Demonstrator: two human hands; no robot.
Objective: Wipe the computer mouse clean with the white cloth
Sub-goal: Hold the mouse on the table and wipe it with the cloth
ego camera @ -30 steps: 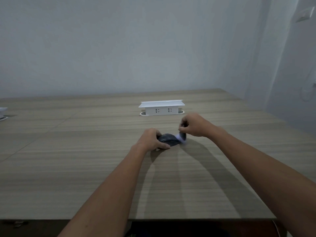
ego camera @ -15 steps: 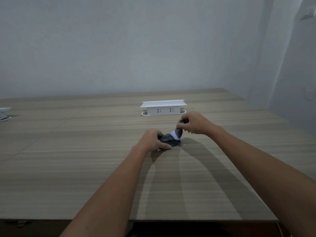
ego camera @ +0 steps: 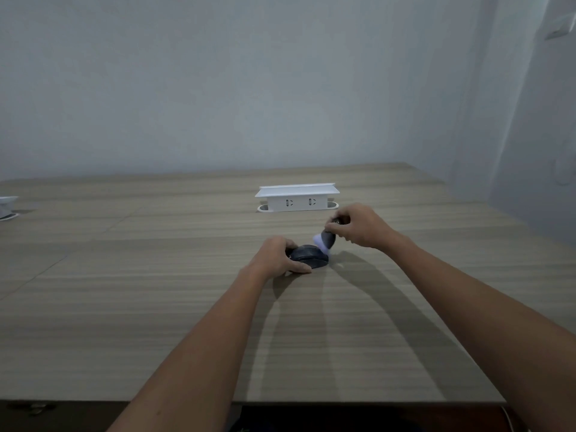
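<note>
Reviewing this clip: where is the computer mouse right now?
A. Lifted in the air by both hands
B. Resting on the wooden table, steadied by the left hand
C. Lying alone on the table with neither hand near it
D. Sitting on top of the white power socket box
B. The dark computer mouse sits on the wooden table with the left hand cupped around its side, while the right hand holds the white cloth at its far end.

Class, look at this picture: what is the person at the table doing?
A person is cleaning a dark computer mouse on a wooden table. The left hand grips the mouse and steadies it on the tabletop. The right hand pinches a dark piece with the white cloth showing at its lower end, held at the mouse's far right edge. Whether the cloth touches the mouse is unclear. A white socket box stands behind them.
</note>
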